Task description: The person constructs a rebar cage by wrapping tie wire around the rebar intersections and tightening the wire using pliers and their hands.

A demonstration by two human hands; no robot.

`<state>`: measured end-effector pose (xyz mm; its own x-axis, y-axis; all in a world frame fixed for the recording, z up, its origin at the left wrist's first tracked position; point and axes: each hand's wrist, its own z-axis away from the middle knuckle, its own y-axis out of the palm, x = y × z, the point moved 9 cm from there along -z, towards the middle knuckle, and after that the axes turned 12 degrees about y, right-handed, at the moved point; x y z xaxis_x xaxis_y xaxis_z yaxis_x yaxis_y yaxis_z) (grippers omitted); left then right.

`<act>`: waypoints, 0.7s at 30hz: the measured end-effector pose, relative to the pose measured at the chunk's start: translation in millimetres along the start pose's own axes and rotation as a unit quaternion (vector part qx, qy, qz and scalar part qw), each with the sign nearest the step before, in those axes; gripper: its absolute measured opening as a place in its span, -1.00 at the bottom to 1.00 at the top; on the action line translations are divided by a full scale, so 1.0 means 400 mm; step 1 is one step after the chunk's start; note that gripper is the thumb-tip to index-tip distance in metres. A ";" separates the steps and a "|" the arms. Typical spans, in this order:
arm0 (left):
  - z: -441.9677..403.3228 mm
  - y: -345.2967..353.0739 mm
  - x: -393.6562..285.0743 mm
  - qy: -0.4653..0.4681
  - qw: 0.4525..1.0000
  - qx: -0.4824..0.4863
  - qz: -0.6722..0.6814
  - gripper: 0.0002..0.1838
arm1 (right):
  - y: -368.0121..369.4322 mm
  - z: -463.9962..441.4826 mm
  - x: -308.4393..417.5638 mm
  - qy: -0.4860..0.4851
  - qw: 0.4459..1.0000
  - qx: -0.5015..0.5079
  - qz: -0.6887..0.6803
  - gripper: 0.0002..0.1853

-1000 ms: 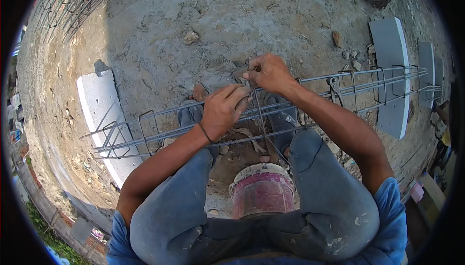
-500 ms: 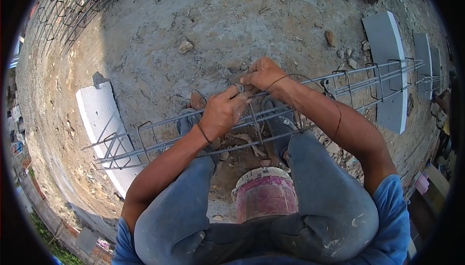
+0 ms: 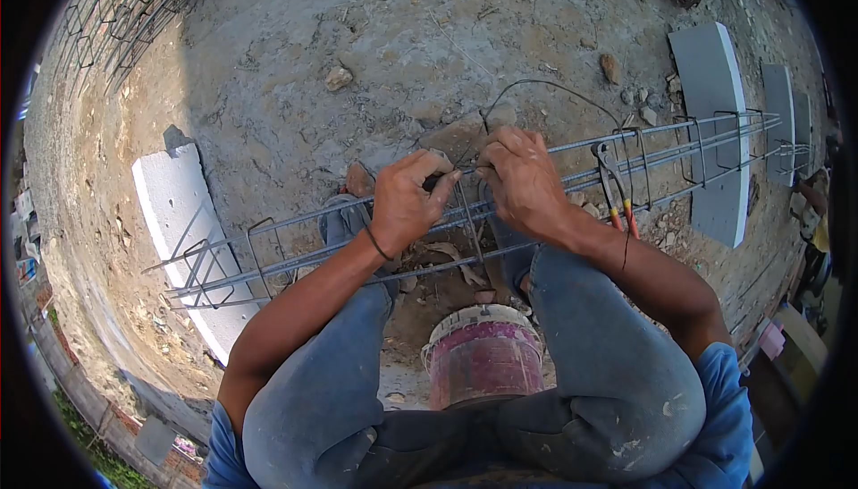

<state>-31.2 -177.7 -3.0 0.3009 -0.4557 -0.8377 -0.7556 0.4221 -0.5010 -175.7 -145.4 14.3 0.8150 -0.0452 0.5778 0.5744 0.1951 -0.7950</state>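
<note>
Several ribbed steel bars with square-bent stirrups make up one long, narrow rebar cage (image 3: 460, 218), lying left to right across the scene, directly under both hands. Left hand (image 3: 409, 201): fingers curled, thumb toward the fingertips, at the far bar; contents cannot be made out. Right hand (image 3: 523, 181): just beside it, fingers bent over the same bar; grip hidden, cannot tell. Thin, dark wire (image 3: 536, 80) arcs beyond the right hand. Pliers (image 3: 615, 187), metal-jawed with red-and-yellow handles, sit on the cage to the right. Left end above a white, pitted block (image 3: 192, 239); right end above a smooth grey slab (image 3: 715, 131). Near side: scuffed, pinkish-red bucket (image 3: 483, 359). Ground (image 3: 393, 51): rough, stony earth.
</note>
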 end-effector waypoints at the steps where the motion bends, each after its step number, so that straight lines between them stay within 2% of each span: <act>1: 0.003 0.007 0.014 -0.027 0.999 0.005 0.020 -0.85 | 0.011 0.009 -0.004 0.001 1.000 0.000 0.000 -0.81; 3: 0.008 0.015 0.030 -0.055 0.998 0.012 0.041 -0.82 | 0.008 0.034 0.019 -0.061 0.997 -0.048 -0.007 -0.75; 4: 0.000 0.011 0.024 -0.060 0.997 0.014 0.041 -0.83 | 0.012 0.041 0.017 -0.060 0.997 -0.048 -0.007 -0.75; 6: -0.012 0.006 0.030 -0.064 0.997 0.014 0.042 -0.84 | 0.004 0.061 0.046 -0.143 0.987 -0.068 -0.033 -0.80; 7: -0.009 0.017 0.042 -0.073 0.995 0.047 0.049 -0.84 | 0.005 0.058 0.037 -0.144 0.987 -0.066 -0.033 -0.80; 9: -0.005 0.033 0.060 -0.085 0.992 0.074 0.057 -0.84 | 0.027 0.065 0.041 -0.221 0.975 0.008 -0.029 -0.78; 11: -0.013 0.030 0.047 -0.043 0.995 0.057 0.072 -0.86 | 0.015 0.065 0.052 -0.238 0.971 0.029 -0.015 -0.78; 13: -0.011 0.026 0.048 -0.048 0.995 0.056 0.068 -0.86 | 0.015 0.066 0.062 -0.253 0.966 0.048 0.000 -0.77; 16: -0.015 0.021 0.043 -0.054 0.995 0.057 0.062 -0.87 | 0.025 0.050 0.043 -0.197 0.977 0.078 -0.027 -0.77; 18: -0.014 0.021 0.039 -0.059 0.995 0.056 0.062 -0.87 | 0.038 0.032 0.008 -0.134 0.985 0.089 -0.058 -0.67; 19: -0.016 0.021 0.038 -0.060 0.995 0.059 0.058 -0.87 | 0.036 0.027 0.023 -0.133 0.985 0.090 -0.058 -0.67; 21: -0.015 0.022 0.042 -0.062 0.995 0.064 0.054 -0.87 | 0.030 -0.009 -0.011 0.043 0.993 0.086 -0.063 -0.59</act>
<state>-36.3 -186.1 -20.4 0.2974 -0.3048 -0.9048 -0.7101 0.5629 -0.4230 -172.2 -146.3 1.5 0.7458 -0.1610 0.6464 0.6559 0.3476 -0.6701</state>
